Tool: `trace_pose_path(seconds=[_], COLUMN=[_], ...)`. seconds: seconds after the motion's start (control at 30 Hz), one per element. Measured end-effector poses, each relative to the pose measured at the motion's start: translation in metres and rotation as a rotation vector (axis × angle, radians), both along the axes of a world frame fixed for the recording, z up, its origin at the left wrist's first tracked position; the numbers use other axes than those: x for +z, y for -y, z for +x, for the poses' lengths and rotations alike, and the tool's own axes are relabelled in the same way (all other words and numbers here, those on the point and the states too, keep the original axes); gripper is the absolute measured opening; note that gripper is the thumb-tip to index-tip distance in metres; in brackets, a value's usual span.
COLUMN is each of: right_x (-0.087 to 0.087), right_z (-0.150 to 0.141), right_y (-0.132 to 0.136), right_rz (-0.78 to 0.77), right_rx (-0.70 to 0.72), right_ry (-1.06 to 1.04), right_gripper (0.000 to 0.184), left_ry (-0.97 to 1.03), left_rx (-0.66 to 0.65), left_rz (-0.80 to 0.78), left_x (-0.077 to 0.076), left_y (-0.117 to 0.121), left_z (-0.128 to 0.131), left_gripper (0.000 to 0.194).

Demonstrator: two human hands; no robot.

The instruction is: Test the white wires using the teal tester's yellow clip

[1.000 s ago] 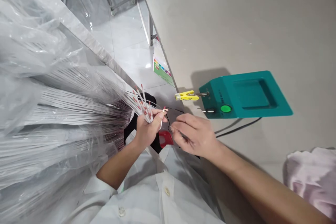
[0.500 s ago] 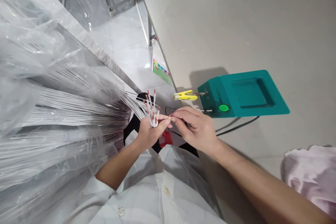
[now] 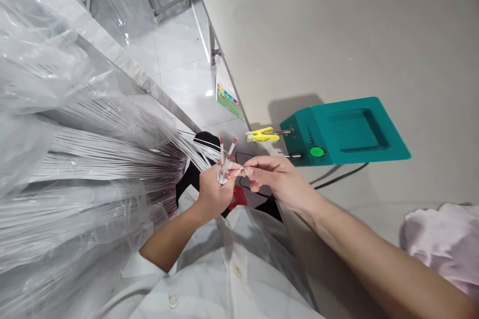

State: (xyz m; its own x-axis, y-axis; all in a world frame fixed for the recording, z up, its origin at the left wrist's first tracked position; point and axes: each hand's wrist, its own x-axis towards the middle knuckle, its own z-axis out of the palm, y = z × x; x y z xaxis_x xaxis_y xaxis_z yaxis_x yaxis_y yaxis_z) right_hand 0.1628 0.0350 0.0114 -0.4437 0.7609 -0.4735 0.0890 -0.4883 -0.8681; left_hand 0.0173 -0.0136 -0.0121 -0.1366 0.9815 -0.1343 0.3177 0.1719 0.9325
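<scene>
My left hand [image 3: 215, 192] is closed around a bundle of thin white wires [image 3: 224, 164] whose reddish-brown ends stick up above the fingers. My right hand [image 3: 279, 179] pinches at the left fingertips, where a small end shows between thumb and forefinger; it is too small to make out clearly. Just beyond the right hand stands a teal device [image 3: 348, 132] with a green button [image 3: 318, 151]. From its left side a metal rod reaches out with a yellow clip [image 3: 262, 134] on it.
Long bundles of white wires in clear plastic [image 3: 101, 152] lie on the left. The grey table [image 3: 318, 25] spans the right, with a pale pink cloth [image 3: 443, 246] at its lower corner. A black cable [image 3: 340, 176] runs from the device. A wheeled metal rack [image 3: 164, 7] stands behind.
The wire ends in my left hand have shifted and lean more to the right. My right hand has turned slightly, its fingers still meeting the left fingertips.
</scene>
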Motion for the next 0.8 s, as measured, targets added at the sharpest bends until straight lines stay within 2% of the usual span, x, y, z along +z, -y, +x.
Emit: trace_pose_path(seconds=[0.07, 0.13, 0.2, 0.3, 0.43, 0.53, 0.63, 0.7, 0.8], right_x=[0.002, 0.003, 0.003, -0.001, -0.009, -0.01, -0.006, 0.0, 0.012], right_z=[0.002, 0.004, 0.004, 0.003, 0.004, 0.005, 0.007, 0.009, 0.018], right_y=[-0.003, -0.003, -0.001, 0.004, 0.006, 0.003, 0.002, 0.001, -0.001], right_rz=[-0.184, -0.19, 0.018, 0.508, 1.071, 1.462, 1.653, 1.672, 1.656], right_rx=[0.045, 0.09, 0.043, -0.047, 0.033, 0.091, 0.179, 0.211, 0.127], right_ry=[-0.1, -0.096, -0.008, 0.168, 0.333, 0.555, 0.743, 0.793, 0.792], right_gripper=[0.033, 0.036, 0.034, 0.026, 0.014, 0.014, 0.014, 0.015, 0.011], left_ry=[0.031, 0.09, 0.156, 0.214, 0.207, 0.178, 0.15, 0.153, 0.214], left_rx=[-0.027, -0.025, -0.007, -0.015, -0.12, -0.16, -0.126, -0.096, -0.057], left_rz=[-0.007, -0.03, -0.055, -0.087, -0.093, -0.115, -0.149, -0.154, -0.18], left_x=[0.003, 0.006, 0.007, 0.008, 0.009, 0.01, 0.009, 0.007, 0.002], left_y=[0.0, -0.001, -0.003, -0.006, -0.007, -0.008, -0.008, -0.01, -0.016], left_z=[-0.001, -0.002, -0.004, -0.008, -0.012, -0.01, -0.007, -0.006, -0.007], left_gripper=[0.017, 0.018, 0.02, 0.02, 0.02, 0.019, 0.017, 0.016, 0.02])
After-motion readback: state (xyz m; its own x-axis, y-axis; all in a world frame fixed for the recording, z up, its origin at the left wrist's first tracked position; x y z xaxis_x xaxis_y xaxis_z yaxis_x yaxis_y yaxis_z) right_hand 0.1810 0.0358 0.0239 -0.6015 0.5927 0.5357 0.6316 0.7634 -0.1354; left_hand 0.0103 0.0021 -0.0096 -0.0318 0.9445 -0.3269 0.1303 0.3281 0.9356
